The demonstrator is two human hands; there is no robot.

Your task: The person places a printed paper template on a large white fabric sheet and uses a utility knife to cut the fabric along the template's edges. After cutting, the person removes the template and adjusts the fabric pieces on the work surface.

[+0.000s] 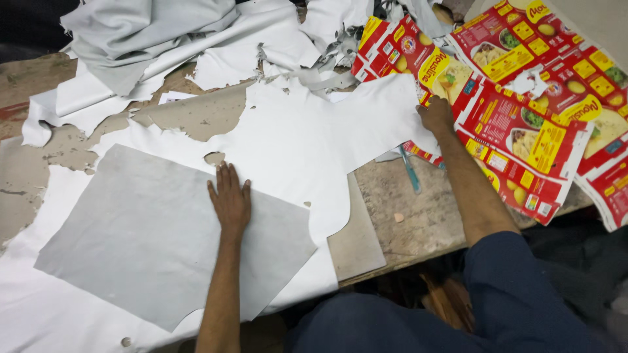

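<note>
Flat, left hand on grey sheet, seemingly pressing

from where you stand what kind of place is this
Probably a small leather or sheet-material cutting workshop. The left hand presses a grey cut panel onto a large white hide on a worn workbench; offcuts and flattened printed cartons lie around.
</note>
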